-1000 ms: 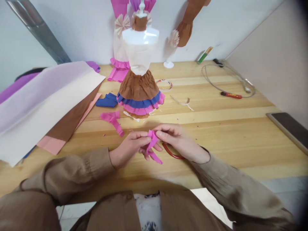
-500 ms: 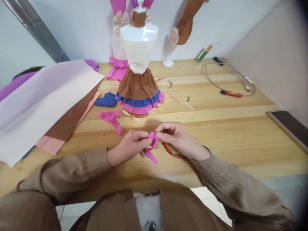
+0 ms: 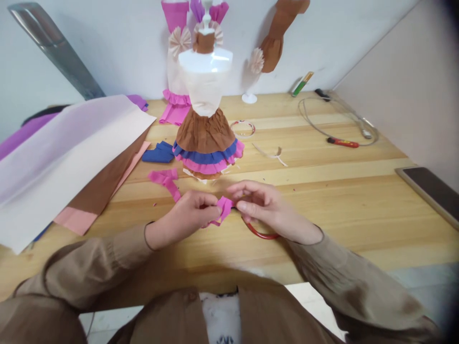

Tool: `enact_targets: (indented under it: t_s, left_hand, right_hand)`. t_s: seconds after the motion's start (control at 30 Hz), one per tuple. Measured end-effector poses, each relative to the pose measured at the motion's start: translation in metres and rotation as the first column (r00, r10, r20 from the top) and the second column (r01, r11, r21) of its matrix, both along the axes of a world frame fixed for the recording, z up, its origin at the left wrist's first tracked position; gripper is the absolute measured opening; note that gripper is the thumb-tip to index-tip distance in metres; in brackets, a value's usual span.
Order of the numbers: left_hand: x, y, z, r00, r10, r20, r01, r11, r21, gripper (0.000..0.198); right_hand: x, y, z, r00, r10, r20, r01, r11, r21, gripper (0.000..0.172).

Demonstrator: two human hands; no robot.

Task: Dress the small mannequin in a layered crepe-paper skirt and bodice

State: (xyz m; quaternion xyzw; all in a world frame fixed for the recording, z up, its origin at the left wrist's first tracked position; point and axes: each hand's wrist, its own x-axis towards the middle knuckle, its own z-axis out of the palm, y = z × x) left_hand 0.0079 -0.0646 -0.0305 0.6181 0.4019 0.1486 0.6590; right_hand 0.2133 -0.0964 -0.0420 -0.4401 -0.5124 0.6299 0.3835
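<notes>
A small pink paper strip (image 3: 224, 206) is pinched between the thumb and fingers of my left hand (image 3: 189, 212). My right hand (image 3: 267, 208) is just to the right of the strip, its thumb and fingers apart, with nothing visible held between them. Under my right hand a curved red handle (image 3: 258, 232) shows on the table. Beyond both hands stands a small white mannequin (image 3: 204, 71) with a ruffled skirt (image 3: 207, 136) in brown, blue and pink. Another pink piece (image 3: 165, 179) lies left of the skirt, beside a folded blue piece (image 3: 158, 152).
Large sheets (image 3: 79, 143) in white, brown and pink cover the table's left side. A patterned ring (image 3: 243, 128) and thin pale strips (image 3: 274, 155) lie right of the mannequin. Farther right are a cable with a red tool (image 3: 343, 143) and a phone (image 3: 432, 188).
My right hand has let go of the pink strip and its fingers have spread. My left hand has shifted slightly left with the strip. The view has tilted up a little.
</notes>
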Motion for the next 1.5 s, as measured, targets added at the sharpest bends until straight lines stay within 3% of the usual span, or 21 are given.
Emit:
enact_targets:
  t_s: [0.13, 0.23, 0.4, 0.6, 1.0, 1.3, 1.5]
  left_hand:
    - [0.001, 0.004, -0.005, 0.987, 0.059, 0.149, -0.01, 0.95, -0.312, 0.026]
    - [0.002, 0.005, -0.01, 0.973, 0.087, 0.215, 0.003, 0.922, -0.386, 0.027]
    - [0.001, 0.003, -0.014, 0.972, 0.047, 0.229, 0.031, 0.945, -0.327, 0.026]
    - [0.002, 0.002, -0.008, 0.99, -0.061, 0.124, 0.082, 0.982, -0.171, 0.026]
    - [0.002, 0.003, -0.003, 0.994, -0.105, -0.017, 0.104, 0.994, -0.04, 0.023]
    - [0.004, 0.002, -0.004, 0.993, -0.105, -0.062, 0.103, 0.994, -0.04, 0.02]
    - [0.005, 0.002, -0.005, 0.993, -0.098, -0.066, 0.095, 0.994, -0.055, 0.02]
  right_hand:
    - [0.006, 0.002, 0.004, 0.993, -0.09, 0.077, 0.085, 0.995, 0.061, 0.03]
    - [0.003, 0.002, 0.001, 0.995, -0.082, 0.054, 0.077, 0.992, 0.099, 0.028]
    - [-0.004, -0.001, -0.004, 0.999, 0.014, -0.032, -0.012, 0.996, 0.086, 0.031]
    - [-0.004, 0.0, -0.005, 1.0, -0.028, 0.01, 0.027, 0.999, 0.029, 0.037]
    - [-0.005, 0.001, -0.006, 1.0, -0.026, 0.008, 0.026, 0.999, -0.042, 0.032]
    - [-0.004, 0.001, -0.005, 0.996, 0.013, 0.089, -0.008, 0.999, -0.052, 0.036]
    - [-0.007, 0.001, -0.009, 0.991, -0.022, 0.133, 0.016, 0.999, 0.046, 0.031]
